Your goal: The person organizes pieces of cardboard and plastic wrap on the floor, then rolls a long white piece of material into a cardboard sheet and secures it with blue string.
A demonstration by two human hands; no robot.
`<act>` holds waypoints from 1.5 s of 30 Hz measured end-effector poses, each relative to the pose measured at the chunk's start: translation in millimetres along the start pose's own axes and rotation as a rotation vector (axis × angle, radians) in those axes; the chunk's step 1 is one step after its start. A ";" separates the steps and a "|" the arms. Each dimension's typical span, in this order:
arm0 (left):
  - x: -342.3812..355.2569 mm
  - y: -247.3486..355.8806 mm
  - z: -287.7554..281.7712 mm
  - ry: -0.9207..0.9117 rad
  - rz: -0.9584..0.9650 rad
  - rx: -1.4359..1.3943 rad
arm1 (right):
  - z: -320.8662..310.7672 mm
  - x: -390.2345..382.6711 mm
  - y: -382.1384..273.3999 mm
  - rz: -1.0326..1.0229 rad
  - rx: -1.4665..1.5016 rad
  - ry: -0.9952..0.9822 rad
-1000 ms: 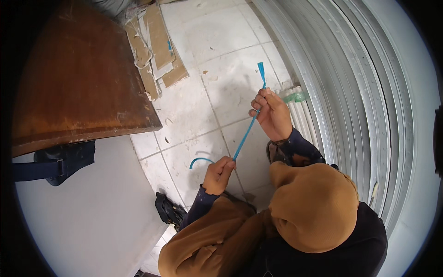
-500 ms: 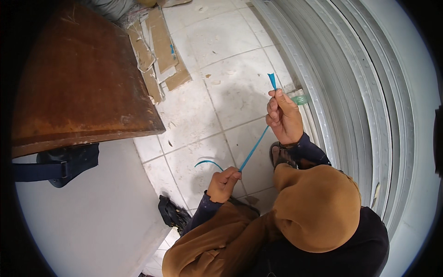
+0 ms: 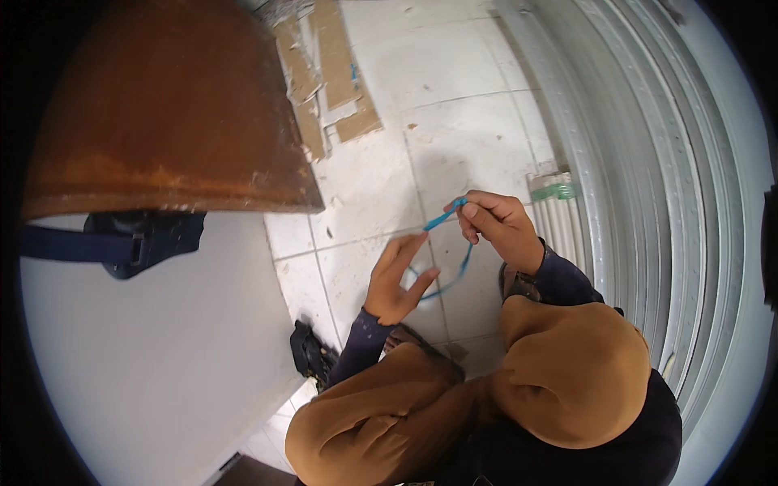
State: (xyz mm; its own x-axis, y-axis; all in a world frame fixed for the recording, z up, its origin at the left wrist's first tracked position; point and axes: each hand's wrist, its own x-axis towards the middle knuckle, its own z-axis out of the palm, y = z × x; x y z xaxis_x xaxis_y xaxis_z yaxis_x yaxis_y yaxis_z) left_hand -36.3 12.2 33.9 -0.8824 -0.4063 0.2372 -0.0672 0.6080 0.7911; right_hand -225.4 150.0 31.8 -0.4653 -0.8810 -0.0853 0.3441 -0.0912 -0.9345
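A narrow blue strip [image 3: 442,219], like ribbon or plastic tape, is pinched between the thumb and fingers of my right hand [image 3: 509,231]. One end runs from that pinch down to the fingertips of my left hand [image 3: 395,282]. The rest hangs in a loose curve under my right hand and passes behind my left thumb. On my left hand the thumb stands apart from the stretched fingers, whose tips are at the strip's end. I cannot tell whether they touch it. Both hands are in front of my knees, over the tiled floor [image 3: 373,190].
Pale bars bound with green tape [image 3: 554,191] lie beside the grey metal shutter [image 3: 600,162] on the right. A brown wooden panel [image 3: 178,113] and a dark blue strapped bag [image 3: 154,243] are at left. Cardboard strips [image 3: 332,57] lie far off; a black plastic bag [image 3: 310,352] sits nearby.
My right hand has come down and nearer to my left, and the stretched strip has gone slack into a curve. My left hand has risen and its fingers have opened from a pinch.
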 end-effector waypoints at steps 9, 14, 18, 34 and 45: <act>-0.3 -16.8 5.3 0.317 -0.412 -0.840 | 46.4 5.1 17.4 0.003 -0.423 -0.225; -18.0 -24.6 12.8 0.386 -0.568 -1.150 | 55.3 1.2 18.3 0.069 -0.447 -0.295; -16.4 -14.6 10.5 0.456 -0.712 -1.274 | 54.9 -0.3 21.9 0.003 -0.449 -0.319; -38.6 -14.5 47.1 -0.668 -0.619 -0.790 | -9.9 15.8 12.4 0.234 0.403 0.405; -69.4 -52.0 -17.1 -0.587 -0.801 -0.901 | -177.3 34.8 -55.1 -0.444 0.229 0.800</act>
State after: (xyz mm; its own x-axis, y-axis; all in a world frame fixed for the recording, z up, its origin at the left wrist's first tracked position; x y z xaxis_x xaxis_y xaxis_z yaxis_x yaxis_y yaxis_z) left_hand 36.5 -2.9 -14.1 -0.8277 0.0521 -0.5587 -0.5281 -0.4089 0.7442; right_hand -405.2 206.7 19.1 -0.9849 -0.1709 -0.0287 0.1127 -0.5059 -0.8552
